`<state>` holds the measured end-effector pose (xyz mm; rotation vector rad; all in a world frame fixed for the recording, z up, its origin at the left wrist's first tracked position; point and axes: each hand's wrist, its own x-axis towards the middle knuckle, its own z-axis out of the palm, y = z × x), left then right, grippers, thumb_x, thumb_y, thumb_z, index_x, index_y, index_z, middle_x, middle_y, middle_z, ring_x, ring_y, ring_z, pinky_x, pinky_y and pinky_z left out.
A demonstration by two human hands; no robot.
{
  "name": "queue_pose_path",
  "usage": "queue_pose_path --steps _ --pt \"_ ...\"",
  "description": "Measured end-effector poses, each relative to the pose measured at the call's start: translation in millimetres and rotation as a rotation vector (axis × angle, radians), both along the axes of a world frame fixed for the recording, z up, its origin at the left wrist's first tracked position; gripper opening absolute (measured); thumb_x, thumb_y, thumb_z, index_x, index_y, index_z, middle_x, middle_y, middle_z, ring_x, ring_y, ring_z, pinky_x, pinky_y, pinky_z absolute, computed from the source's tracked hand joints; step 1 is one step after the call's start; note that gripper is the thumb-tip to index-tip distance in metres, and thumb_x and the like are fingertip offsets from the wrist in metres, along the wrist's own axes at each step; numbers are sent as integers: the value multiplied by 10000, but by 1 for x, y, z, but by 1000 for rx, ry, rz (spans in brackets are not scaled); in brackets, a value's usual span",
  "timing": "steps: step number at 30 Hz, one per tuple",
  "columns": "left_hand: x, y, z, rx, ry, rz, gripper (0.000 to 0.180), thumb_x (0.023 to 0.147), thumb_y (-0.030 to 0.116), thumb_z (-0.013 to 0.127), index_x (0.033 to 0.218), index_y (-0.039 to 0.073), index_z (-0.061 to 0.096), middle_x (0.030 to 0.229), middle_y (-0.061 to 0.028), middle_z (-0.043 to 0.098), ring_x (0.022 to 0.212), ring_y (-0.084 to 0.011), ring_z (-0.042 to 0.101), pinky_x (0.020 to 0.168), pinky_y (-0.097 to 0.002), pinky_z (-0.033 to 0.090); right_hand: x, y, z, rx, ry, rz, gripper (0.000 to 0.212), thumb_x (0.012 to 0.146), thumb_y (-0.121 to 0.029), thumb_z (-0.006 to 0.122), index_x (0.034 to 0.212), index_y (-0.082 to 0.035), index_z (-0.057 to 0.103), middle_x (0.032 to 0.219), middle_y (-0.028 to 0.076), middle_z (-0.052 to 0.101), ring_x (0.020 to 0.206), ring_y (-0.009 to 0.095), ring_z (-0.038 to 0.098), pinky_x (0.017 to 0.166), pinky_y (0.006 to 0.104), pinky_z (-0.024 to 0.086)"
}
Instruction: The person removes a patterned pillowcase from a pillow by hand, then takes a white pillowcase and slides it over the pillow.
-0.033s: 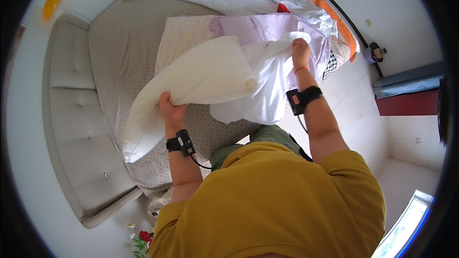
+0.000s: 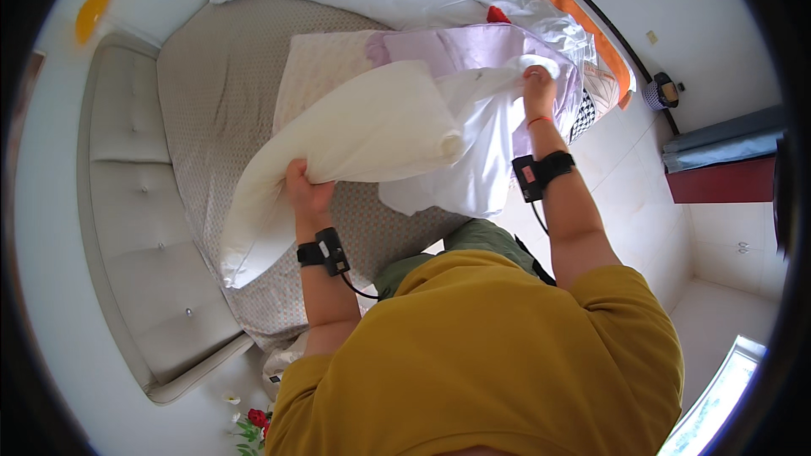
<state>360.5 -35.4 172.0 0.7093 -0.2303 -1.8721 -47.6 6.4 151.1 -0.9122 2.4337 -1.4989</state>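
Left hand [image 2: 309, 192]: pinching cream pillow [image 2: 363, 122] | right hand [image 2: 539, 95]: clutching white cloth [image 2: 473, 181], slightly farther right than before

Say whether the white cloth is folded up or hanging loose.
Hanging loose: the white cloth droops in uneven creases from the right hand, its lower edge wavy.

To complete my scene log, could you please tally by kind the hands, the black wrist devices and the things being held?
Hands (left hand, right hand): 2
Black wrist devices: 2
Cream pillow: 1
White cloth: 1
Total: 6
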Motion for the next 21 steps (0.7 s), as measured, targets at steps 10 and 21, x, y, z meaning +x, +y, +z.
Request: queue_pose_path --steps 10,21 --pt "-253 -67 45 -304 -61 -389 215 714 91 460 860 -39 551 912 -121 574 884 -238 554 787 -381 454 -131 65 -89 -209 -281 587 265 822 -266 506 963 -74 623 802 74 626 707 202 557 651 303 440" --pt "-335 -55 -91 -21 -396 -617 222 706 -3 554 594 95 390 544 -9 397 527 -105 414 594 -269 421 -75 88 -100 305 -67 886 263 708 38 409 787 -44 647 849 135 586 873 283 536 811 334 415"
